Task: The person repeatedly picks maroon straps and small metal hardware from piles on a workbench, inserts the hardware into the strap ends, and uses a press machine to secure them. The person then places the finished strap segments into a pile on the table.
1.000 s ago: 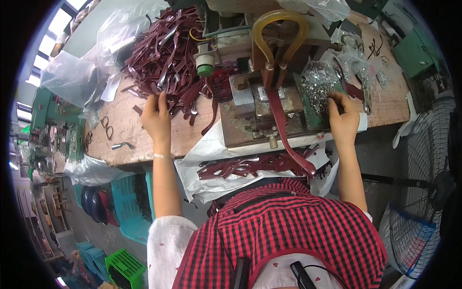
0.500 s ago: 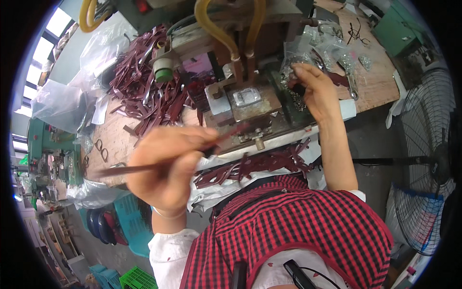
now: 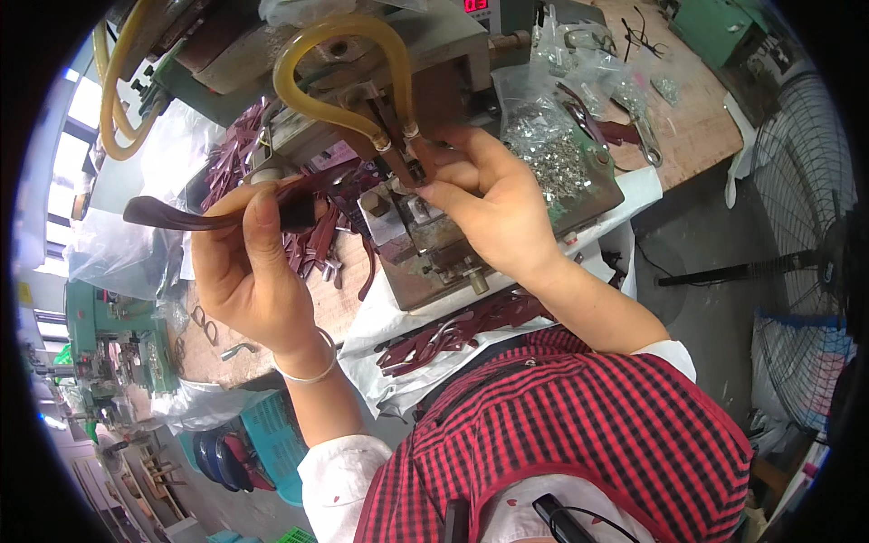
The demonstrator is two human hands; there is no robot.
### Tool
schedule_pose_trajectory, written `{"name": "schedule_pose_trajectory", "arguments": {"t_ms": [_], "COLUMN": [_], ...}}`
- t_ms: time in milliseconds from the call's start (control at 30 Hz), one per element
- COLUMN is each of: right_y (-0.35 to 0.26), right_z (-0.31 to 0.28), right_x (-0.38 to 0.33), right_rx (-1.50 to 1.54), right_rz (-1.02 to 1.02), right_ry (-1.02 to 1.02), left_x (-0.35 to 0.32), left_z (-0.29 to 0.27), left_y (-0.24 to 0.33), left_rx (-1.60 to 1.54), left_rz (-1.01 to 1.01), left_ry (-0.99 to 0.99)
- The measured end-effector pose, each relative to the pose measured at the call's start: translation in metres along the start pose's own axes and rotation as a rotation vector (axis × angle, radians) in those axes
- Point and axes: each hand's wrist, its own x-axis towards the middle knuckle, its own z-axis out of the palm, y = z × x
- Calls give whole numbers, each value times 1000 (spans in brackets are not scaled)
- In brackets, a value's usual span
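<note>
My left hand (image 3: 258, 271) pinches a dark maroon eyeglass temple (image 3: 176, 215) between thumb and fingers. The temple's curved tip sticks out to the left, and its other end points at the bench machine. My right hand (image 3: 502, 208) is closed at the fingertips beside the machine's two copper-coloured prongs (image 3: 398, 165). Whatever those fingertips hold is too small or hidden to make out. Below the prongs sits a metal work block (image 3: 434, 237). Yellow hoses (image 3: 288, 72) loop up from the prongs.
Small metal pieces (image 3: 566, 172) lie heaped right of the machine. More maroon temples are piled on the table behind my left hand and on white cloth (image 3: 367, 362) at my lap. Plastic bags (image 3: 534, 90) and pliers (image 3: 648, 145) lie at the right; a black fan (image 3: 806, 262) stands beyond.
My left hand has lifted the temple up toward the machine. My right hand has left the small metal parts and moved left to the prongs. The view has shifted a little.
</note>
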Motion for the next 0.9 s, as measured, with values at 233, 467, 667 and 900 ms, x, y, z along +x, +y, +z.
{"name": "schedule_pose_trajectory", "arguments": {"t_ms": [233,467,667,900], "right_y": [-24,57,70,84], "right_z": [-10,-116,-132,-122], "right_x": [-20,-9,4,6], "right_rx": [-278,-1390,-1071,-1138], "right_rz": [-111,-214,-412,-404], "right_ry": [-177,277,393,249], "left_x": [-34,-72,-81,-81], "left_z": [1,40,41,48], "left_y": [16,25,3,-5], "left_rx": [-43,311,269,240], "left_rz": [-72,542,613,651], "left_ry": [-85,-470,-410,-289]}}
